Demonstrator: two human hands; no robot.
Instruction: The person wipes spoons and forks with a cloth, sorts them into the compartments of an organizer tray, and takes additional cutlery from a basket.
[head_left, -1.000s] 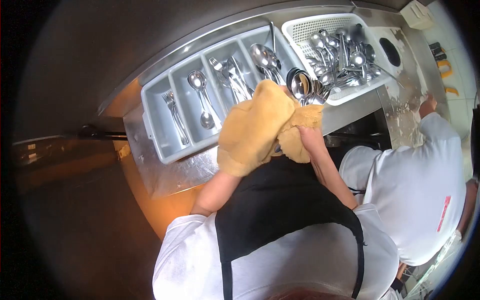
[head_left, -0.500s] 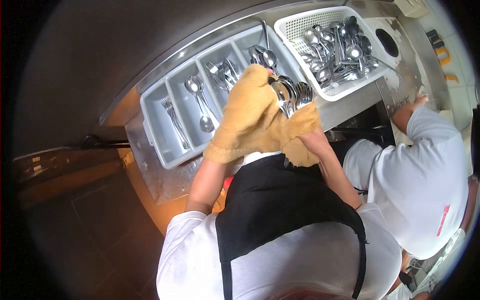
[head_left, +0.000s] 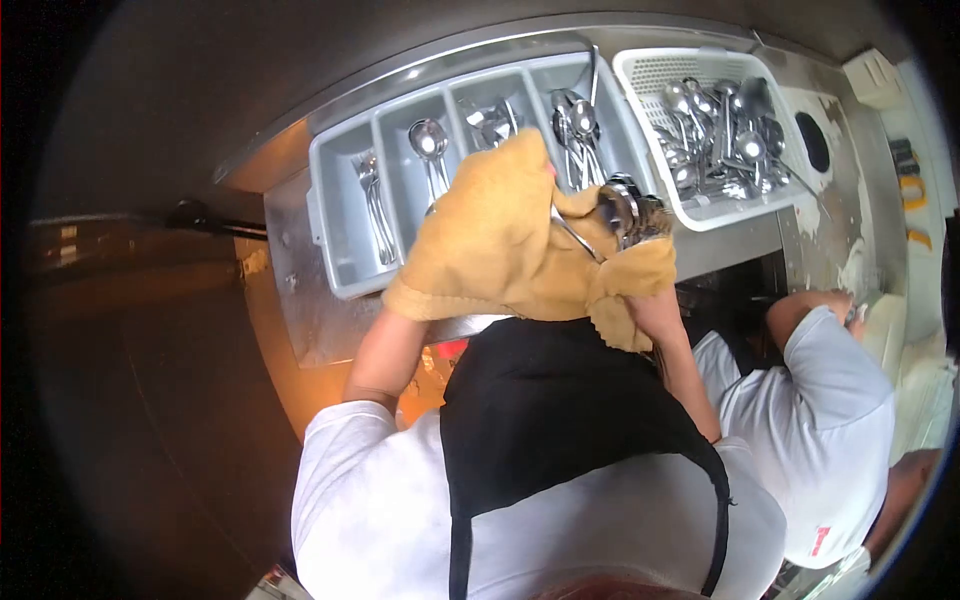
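A tan cloth (head_left: 480,230) covers most of my left hand (head_left: 551,171), with only a bit of fingertip showing at its edge. A single piece of cutlery (head_left: 578,236) sticks out of the cloth between my hands; its end is hidden. My right hand (head_left: 655,314) is closed around the cloth's other end and a bundle of spoons and forks (head_left: 628,212) wrapped in it, their heads pointing up. Behind the cloth lies a grey cutlery tray (head_left: 345,290), with forks (head_left: 374,210) in the leftmost compartment and spoons (head_left: 428,142) in the second.
Right of the tray stands a white perforated basket (head_left: 640,72) piled with mixed cutlery (head_left: 725,140). The steel counter (head_left: 735,250) has a dark oval hole (head_left: 813,142) beyond the basket. A co-worker in a white shirt (head_left: 830,400) stands close on my right, one arm over the counter.
The view has shifted, so tray and basket sit further right. My hands have moved slightly apart and back from the tray, and a single utensil now shows between them, separate from the bundle.
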